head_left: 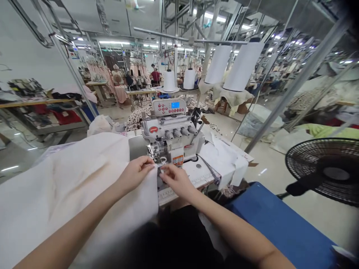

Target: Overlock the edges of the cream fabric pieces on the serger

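A white overlock sewing machine (171, 134) stands on the white table (202, 173) in front of me. A large sheet of cream fabric (70, 186) covers the table's left side and hangs over its front edge. My left hand (136, 172) pinches the fabric's edge just in front of the machine's presser foot (157, 155). My right hand (176, 179) is right beside it, fingers closed on the same fabric edge at the foot. Both forearms reach in from the bottom of the view.
White cut pieces (224, 157) lie on the table right of the machine. Large thread cones (242, 67) stand behind it on a rack. A blue surface (280, 224) and a black floor fan (328, 172) are at my right. Other workstations fill the hall behind.
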`<state>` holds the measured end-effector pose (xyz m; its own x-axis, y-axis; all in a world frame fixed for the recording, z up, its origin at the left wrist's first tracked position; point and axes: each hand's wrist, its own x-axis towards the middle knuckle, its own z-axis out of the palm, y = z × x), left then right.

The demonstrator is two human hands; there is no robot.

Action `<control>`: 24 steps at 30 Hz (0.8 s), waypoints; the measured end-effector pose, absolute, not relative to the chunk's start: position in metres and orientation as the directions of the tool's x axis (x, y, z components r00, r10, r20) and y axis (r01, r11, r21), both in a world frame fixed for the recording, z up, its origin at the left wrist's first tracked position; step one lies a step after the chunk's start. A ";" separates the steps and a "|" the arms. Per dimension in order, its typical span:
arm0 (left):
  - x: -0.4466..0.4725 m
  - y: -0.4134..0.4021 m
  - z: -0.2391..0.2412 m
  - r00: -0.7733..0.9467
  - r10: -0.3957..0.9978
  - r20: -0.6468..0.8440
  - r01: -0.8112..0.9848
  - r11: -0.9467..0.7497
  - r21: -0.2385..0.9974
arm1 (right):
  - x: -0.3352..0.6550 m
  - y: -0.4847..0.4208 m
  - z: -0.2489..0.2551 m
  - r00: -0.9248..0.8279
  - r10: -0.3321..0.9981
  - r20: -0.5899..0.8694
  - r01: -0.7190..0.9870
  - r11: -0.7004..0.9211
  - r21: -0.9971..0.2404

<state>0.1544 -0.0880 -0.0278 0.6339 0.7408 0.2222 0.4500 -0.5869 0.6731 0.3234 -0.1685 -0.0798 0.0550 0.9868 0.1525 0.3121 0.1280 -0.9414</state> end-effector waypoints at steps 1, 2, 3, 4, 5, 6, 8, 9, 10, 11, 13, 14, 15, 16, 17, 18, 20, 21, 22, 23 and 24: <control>0.156 -0.088 -0.027 0.629 0.747 0.214 0.455 -0.577 0.678 | 0.323 -0.158 -0.075 0.081 0.971 0.225 0.334 0.186 -0.924; 0.157 -0.087 -0.027 0.624 0.753 0.209 0.462 -0.571 0.679 | 0.323 -0.150 -0.072 0.093 0.959 0.269 0.351 0.221 -0.910; 0.158 -0.087 -0.028 0.618 0.760 0.204 0.472 -0.565 0.677 | 0.321 -0.142 -0.071 0.094 0.955 0.280 0.359 0.230 -0.905; 0.158 -0.087 -0.028 0.615 0.764 0.196 0.482 -0.560 0.674 | 0.320 -0.137 -0.072 0.094 0.956 0.278 0.363 0.227 -0.904; 0.158 -0.087 -0.029 0.616 0.766 0.185 0.490 -0.556 0.671 | 0.320 -0.132 -0.073 0.094 0.958 0.270 0.364 0.220 -0.905; 0.158 -0.086 -0.029 0.618 0.766 0.176 0.497 -0.554 0.668 | 0.319 -0.129 -0.075 0.092 0.960 0.263 0.363 0.214 -0.907; 0.156 -0.086 -0.029 0.607 0.776 0.170 0.517 -0.548 0.657 | 0.320 -0.124 -0.077 0.090 0.966 0.243 0.352 0.197 -0.915; 0.156 -0.086 -0.029 0.588 0.790 0.177 0.532 -0.542 0.651 | 0.321 -0.122 -0.076 0.090 0.970 0.228 0.346 0.184 -0.920; 0.157 -0.085 -0.029 0.562 0.805 0.189 0.550 -0.534 0.642 | 0.322 -0.120 -0.075 0.093 0.973 0.210 0.345 0.166 -0.924; 0.158 -0.084 -0.029 0.532 0.822 0.202 0.569 -0.524 0.634 | 0.323 -0.118 -0.073 0.099 0.977 0.190 0.349 0.145 -0.926; 0.163 -0.081 -0.029 0.472 0.853 0.224 0.605 -0.498 0.621 | 0.325 -0.113 -0.069 0.121 0.980 0.159 0.372 0.104 -0.923; 0.166 -0.079 -0.029 0.448 0.864 0.231 0.625 -0.487 0.610 | 0.325 -0.110 -0.067 0.136 0.979 0.155 0.390 0.091 -0.916; 0.169 -0.076 -0.028 0.426 0.874 0.232 0.649 -0.475 0.595 | 0.326 -0.107 -0.066 0.153 0.976 0.158 0.411 0.083 -0.908; 0.172 -0.073 -0.028 0.409 0.883 0.231 0.671 -0.462 0.580 | 0.326 -0.105 -0.065 0.171 0.971 0.168 0.435 0.079 -0.897; 0.175 -0.070 -0.028 0.395 0.890 0.228 0.690 -0.451 0.566 | 0.326 -0.103 -0.065 0.187 0.965 0.181 0.460 0.077 -0.885; 0.178 -0.068 -0.027 0.386 0.895 0.222 0.705 -0.442 0.554 | 0.325 -0.103 -0.065 0.201 0.960 0.197 0.484 0.078 -0.872; 0.181 -0.064 -0.027 0.376 0.902 0.212 0.722 -0.428 0.544 | 0.324 -0.104 -0.066 0.219 0.950 0.223 0.523 0.079 -0.849; 0.181 -0.063 -0.027 0.373 0.904 0.210 0.724 -0.425 0.543 | 0.323 -0.105 -0.067 0.224 0.946 0.233 0.537 0.079 -0.840; 0.181 -0.062 -0.028 0.371 0.905 0.209 0.728 -0.423 0.540 | 0.322 -0.107 -0.067 0.229 0.943 0.239 0.549 0.078 -0.832; 0.182 -0.062 -0.028 0.367 0.906 0.210 0.732 -0.421 0.535 | 0.321 -0.109 -0.067 0.234 0.941 0.244 0.559 0.075 -0.826; 0.182 -0.061 -0.029 0.363 0.907 0.213 0.737 -0.420 0.530 | 0.320 -0.110 -0.067 0.241 0.938 0.250 0.570 0.072 -0.818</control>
